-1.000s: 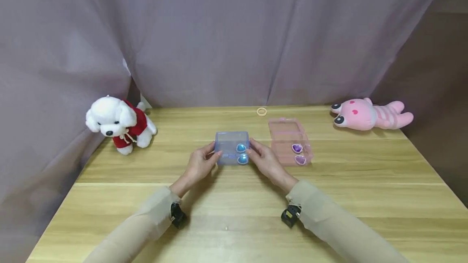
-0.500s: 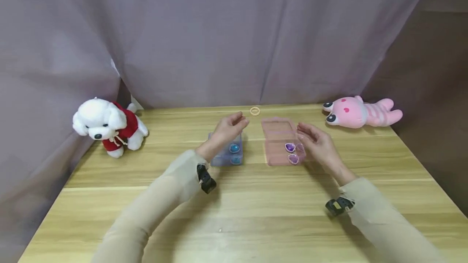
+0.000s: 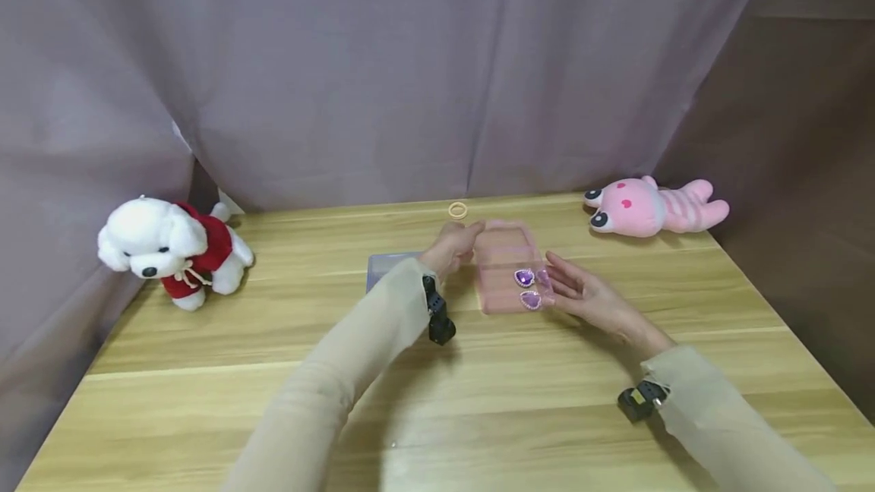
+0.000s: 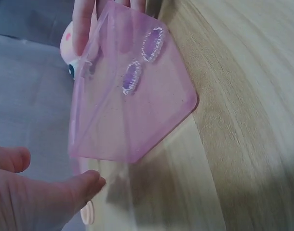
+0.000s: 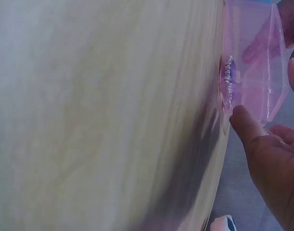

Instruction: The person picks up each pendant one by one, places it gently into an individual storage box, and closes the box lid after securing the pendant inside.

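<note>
A translucent pink plastic box (image 3: pixel 499 298) lies with its lid raised in front of me, slightly right of the middle. Two purple heart-shaped gems with beaded rims, one of them a gem (image 3: pixel 524 278) near the hinge side, sit in its right part. My left hand (image 3: pixel 453 246) is at the far left corner of the lid, its thumb (image 4: pixel 89 185) and fingers spread apart beside the pink edge. At the box's right end is my right hand (image 3: pixel 591 298), with thumb (image 5: pixel 246 122) and fingertips right at the wall, loosely extended.
A blue translucent box (image 3: pixel 384 266) stands left of the pink one, mostly hidden by my left sleeve. Behind them lies a small beige ring (image 3: pixel 457 210). A white plush dog (image 3: pixel 171 241) in red is at left, a pink plush toy (image 3: pixel 645 207) at right. A grey curtain (image 3: pixel 328 82) borders the table.
Both hands have let go of the blue box and moved right. The left hand crossed over it to the pink box's lid; the right hand came round to the pink box's right end.
</note>
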### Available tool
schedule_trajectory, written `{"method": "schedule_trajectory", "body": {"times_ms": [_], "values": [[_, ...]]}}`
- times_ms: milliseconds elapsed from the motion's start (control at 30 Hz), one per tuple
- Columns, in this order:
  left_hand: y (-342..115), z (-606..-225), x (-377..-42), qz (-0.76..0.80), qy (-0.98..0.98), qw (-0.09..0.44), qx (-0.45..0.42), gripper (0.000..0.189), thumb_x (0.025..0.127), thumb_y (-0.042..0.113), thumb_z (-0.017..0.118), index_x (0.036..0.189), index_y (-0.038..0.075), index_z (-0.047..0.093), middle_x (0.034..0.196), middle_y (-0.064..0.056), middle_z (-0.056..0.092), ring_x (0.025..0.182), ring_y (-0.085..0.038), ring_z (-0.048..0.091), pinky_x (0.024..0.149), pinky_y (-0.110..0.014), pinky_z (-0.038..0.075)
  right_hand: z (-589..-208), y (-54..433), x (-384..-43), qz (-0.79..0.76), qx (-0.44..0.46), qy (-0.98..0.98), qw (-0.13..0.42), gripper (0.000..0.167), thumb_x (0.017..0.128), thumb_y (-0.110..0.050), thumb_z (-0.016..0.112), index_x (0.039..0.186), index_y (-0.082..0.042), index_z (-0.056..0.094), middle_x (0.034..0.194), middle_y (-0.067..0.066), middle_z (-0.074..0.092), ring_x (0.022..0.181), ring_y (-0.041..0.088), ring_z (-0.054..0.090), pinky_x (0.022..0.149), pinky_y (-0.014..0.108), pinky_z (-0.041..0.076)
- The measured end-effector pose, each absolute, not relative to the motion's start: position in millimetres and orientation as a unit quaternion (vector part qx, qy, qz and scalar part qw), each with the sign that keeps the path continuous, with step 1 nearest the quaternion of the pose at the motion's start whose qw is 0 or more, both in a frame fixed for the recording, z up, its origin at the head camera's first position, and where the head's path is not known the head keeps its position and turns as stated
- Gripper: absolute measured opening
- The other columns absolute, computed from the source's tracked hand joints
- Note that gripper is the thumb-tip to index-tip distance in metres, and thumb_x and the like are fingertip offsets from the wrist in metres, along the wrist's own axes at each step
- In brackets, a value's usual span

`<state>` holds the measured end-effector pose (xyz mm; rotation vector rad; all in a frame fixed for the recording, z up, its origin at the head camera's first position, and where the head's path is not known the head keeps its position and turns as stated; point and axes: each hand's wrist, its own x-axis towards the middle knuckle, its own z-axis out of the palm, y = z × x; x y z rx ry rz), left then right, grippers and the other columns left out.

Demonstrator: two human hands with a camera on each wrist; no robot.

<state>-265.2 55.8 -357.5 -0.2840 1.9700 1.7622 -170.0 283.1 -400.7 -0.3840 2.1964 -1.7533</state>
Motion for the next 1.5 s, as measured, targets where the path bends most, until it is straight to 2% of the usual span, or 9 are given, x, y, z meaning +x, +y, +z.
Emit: {"method": "schedule_trajectory", "body": {"times_ms": [233,367,467,633,833,967,1133,1333,1500], "values": [[65.9,-407.8,-300.9,0.680,0.700,0.181,-0.122,0.052,0.094,0.028,0.056,0.136,0.002,0.040,0.065,0.002,0.048,0.047,-0.006,0.043,0.041,-0.020,0.038,-402.5,277.4,-168.5,-0.611,-0.127,0.767,0.149,0.075,0.090,-0.002,0.058,0.149,0.000,0.011,0.150,0.032,0.014,0.137,0.044,0.020,0.095,0.009,0.037],[70.0,-474.1,-356.4,0.706,0.688,0.146,-0.082,0.051,0.089,0.037,0.063,0.129,0.008,0.050,0.083,-0.001,0.056,0.061,-0.009,0.055,0.053,-0.022,0.050,-400.1,275.1,-168.5,-0.604,-0.124,0.774,0.141,0.073,0.091,-0.004,0.058,0.149,0.000,0.013,0.150,0.032,0.016,0.136,0.044,0.022,0.094,0.008,0.038],[69.6,-480.6,-365.5,0.717,0.682,0.132,-0.061,0.051,0.090,0.042,0.061,0.132,0.015,0.051,0.096,-0.001,0.059,0.074,-0.013,0.059,0.065,-0.025,0.053,-398.3,273.5,-169.1,-0.600,-0.125,0.778,0.138,0.072,0.091,-0.004,0.058,0.148,0.000,0.014,0.150,0.031,0.017,0.136,0.044,0.023,0.094,0.009,0.039],[58.5,-420.0,-314.9,0.733,0.669,0.116,-0.037,0.055,0.088,0.051,0.059,0.131,0.017,0.050,0.114,-0.003,0.061,0.089,-0.014,0.059,0.074,-0.026,0.053,-398.0,272.7,-169.0,-0.595,-0.128,0.782,0.135,0.071,0.091,-0.003,0.058,0.148,0.000,0.016,0.149,0.031,0.019,0.136,0.043,0.024,0.094,0.009,0.039],[52.0,-348.3,-248.6,0.685,0.723,0.081,-0.035,0.044,0.092,0.046,0.055,0.106,0.004,0.058,0.099,-0.006,0.061,0.087,-0.015,0.054,0.073,-0.025,0.047,-400.3,272.8,-166.5,-0.595,-0.122,0.783,0.132,0.071,0.091,-0.005,0.058,0.148,0.001,0.015,0.149,0.033,0.019,0.135,0.045,0.025,0.093,0.009,0.039],[48.9,-345.0,-229.0,0.635,0.769,0.070,-0.015,0.039,0.091,0.042,0.058,0.101,0.005,0.061,0.098,-0.005,0.062,0.092,-0.016,0.055,0.079,-0.025,0.048,-400.9,272.7,-164.7,-0.605,-0.115,0.776,0.134,0.071,0.092,-0.005,0.058,0.148,0.001,0.015,0.149,0.033,0.018,0.135,0.044,0.025,0.093,0.009,0.040],[45.8,-355.1,-203.8,0.635,0.767,0.092,0.022,0.048,0.092,0.037,0.058,0.126,0.003,0.054,0.133,-0.013,0.055,0.122,-0.027,0.051,0.102,-0.034,0.044,-400.1,273.4,-163.5,-0.620,-0.108,0.765,0.133,0.070,0.092,-0.004,0.057,0.148,0.001,0.015,0.149,0.033,0.019,0.135,0.044,0.023,0.093,0.010,0.041],[45.6,-376.8,-178.0,0.657,0.747,0.094,0.032,0.059,0.093,0.026,0.060,0.139,-0.004,0.038,0.145,-0.019,0.039,0.129,-0.034,0.044,0.104,-0.035,0.041,-400.8,275.9,-164.7,-0.633,-0.085,0.756,0.144,0.072,0.093,-0.008,0.057,0.148,0.002,0.012,0.150,0.030,0.018,0.137,0.042,0.021,0.094,0.012,0.042],[46.5,-392.5,-169.0,0.661,0.746,0.082,0.029,0.055,0.091,0.018,0.062,0.138,-0.003,0.041,0.139,-0.019,0.046,0.124,-0.030,0.050,0.099,-0.029,0.045,-402.8,277.8,-165.3,-0.660,-0.081,0.727,0.169,0.068,0.096,-0.007,0.052,0.149,0.000,0.010,0.153,0.026,0.013,0.130,0.016,0.043,0.096,0.014,0.041]]}}
